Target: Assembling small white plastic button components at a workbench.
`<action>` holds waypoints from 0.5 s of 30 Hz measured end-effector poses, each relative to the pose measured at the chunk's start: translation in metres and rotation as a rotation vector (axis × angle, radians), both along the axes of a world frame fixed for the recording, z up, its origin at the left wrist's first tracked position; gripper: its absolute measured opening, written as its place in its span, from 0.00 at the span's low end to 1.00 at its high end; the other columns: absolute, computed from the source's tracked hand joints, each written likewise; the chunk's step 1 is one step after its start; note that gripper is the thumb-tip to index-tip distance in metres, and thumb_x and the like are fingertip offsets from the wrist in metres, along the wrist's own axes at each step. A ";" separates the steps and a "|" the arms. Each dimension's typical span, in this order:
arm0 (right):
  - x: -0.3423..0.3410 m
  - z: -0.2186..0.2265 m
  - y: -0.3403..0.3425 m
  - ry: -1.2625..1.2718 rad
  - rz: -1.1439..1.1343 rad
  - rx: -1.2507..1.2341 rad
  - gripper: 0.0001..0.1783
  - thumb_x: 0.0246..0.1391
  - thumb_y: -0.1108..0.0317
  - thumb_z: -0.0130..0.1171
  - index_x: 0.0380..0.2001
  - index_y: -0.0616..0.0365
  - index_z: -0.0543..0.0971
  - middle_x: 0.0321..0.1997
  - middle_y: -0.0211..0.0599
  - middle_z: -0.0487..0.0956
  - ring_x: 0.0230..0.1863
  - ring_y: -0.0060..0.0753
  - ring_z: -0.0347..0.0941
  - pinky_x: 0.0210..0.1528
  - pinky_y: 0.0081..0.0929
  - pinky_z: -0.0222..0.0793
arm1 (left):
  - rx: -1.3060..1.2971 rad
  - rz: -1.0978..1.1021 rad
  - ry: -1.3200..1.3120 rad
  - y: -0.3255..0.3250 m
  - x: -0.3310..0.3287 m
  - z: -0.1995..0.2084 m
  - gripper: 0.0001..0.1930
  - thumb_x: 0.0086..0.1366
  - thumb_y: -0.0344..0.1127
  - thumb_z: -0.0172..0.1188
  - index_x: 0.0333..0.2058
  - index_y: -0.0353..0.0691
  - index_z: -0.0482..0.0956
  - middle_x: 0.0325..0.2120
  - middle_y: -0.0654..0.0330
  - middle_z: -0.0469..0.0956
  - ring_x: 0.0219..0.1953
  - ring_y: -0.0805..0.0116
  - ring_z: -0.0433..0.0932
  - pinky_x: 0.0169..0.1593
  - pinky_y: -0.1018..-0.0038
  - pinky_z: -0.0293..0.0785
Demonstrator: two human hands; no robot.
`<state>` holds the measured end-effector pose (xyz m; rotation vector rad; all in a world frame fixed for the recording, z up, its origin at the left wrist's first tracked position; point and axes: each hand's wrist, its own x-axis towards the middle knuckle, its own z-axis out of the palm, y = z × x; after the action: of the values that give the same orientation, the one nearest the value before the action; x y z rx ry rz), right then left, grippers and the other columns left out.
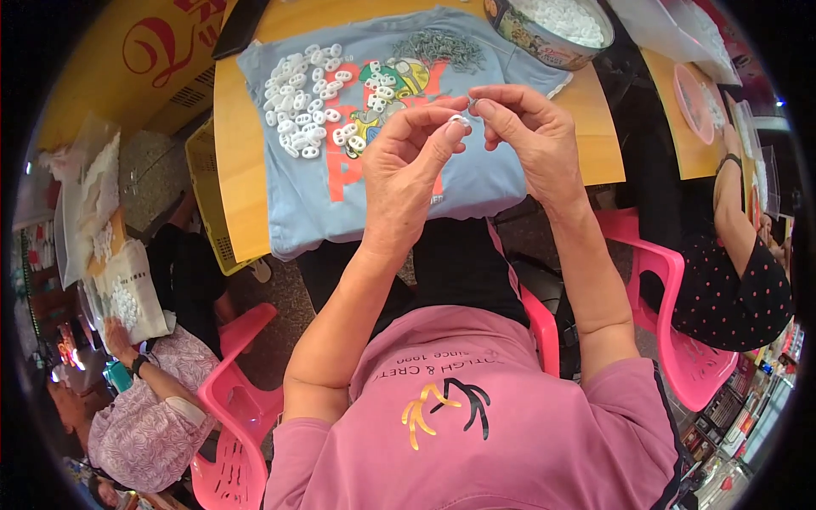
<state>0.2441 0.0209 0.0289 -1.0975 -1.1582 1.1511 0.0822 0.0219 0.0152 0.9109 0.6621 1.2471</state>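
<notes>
While the left hand point(398, 170) pinches a small white piece point(460, 120) between thumb and forefinger, the right hand point(537, 140) sits just beside it, its thumb and forefinger brought together on something too small to tell. The hands are close; whether their fingertips touch, I cannot tell. They hold the white piece above a blue-grey T-shirt point(480, 191) spread over a yellow table point(595, 119). To the left on the cloth lie many loose white ovals point(299, 102) with paired holes, a few of them scattered nearer the left hand. On the far side is a heap of thin dark pieces point(438, 51), and to its right a round tin point(552, 56) filled with white bits. At far right, a co-worker's arm point(733, 191) extends near a pink basin point(693, 102).
</notes>
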 end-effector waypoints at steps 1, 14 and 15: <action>-0.001 0.000 0.000 0.002 -0.001 -0.002 0.12 0.58 0.71 0.61 0.43 0.65 0.81 0.33 0.31 0.80 0.28 0.17 0.71 0.30 0.17 0.69 | -0.007 0.001 -0.002 0.000 0.000 0.000 0.10 0.63 0.30 0.63 0.41 0.33 0.77 0.47 0.53 0.77 0.41 0.74 0.78 0.44 0.77 0.74; -0.004 -0.011 -0.001 0.085 0.006 -0.007 0.11 0.58 0.71 0.61 0.42 0.66 0.79 0.36 0.36 0.81 0.29 0.17 0.71 0.31 0.18 0.69 | -0.071 0.042 -0.028 0.003 -0.004 -0.001 0.10 0.65 0.32 0.61 0.41 0.32 0.77 0.40 0.57 0.80 0.39 0.72 0.79 0.42 0.76 0.76; -0.004 -0.011 -0.002 0.081 0.005 -0.011 0.11 0.58 0.72 0.61 0.42 0.66 0.79 0.36 0.37 0.81 0.29 0.17 0.71 0.31 0.18 0.69 | -0.072 0.041 -0.026 0.003 -0.008 -0.001 0.10 0.65 0.32 0.61 0.41 0.32 0.77 0.40 0.57 0.80 0.39 0.72 0.79 0.42 0.76 0.76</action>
<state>0.2400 0.0192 0.0178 -1.0479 -1.0935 1.1965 0.0745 0.0250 0.0142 0.8242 0.7033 1.2619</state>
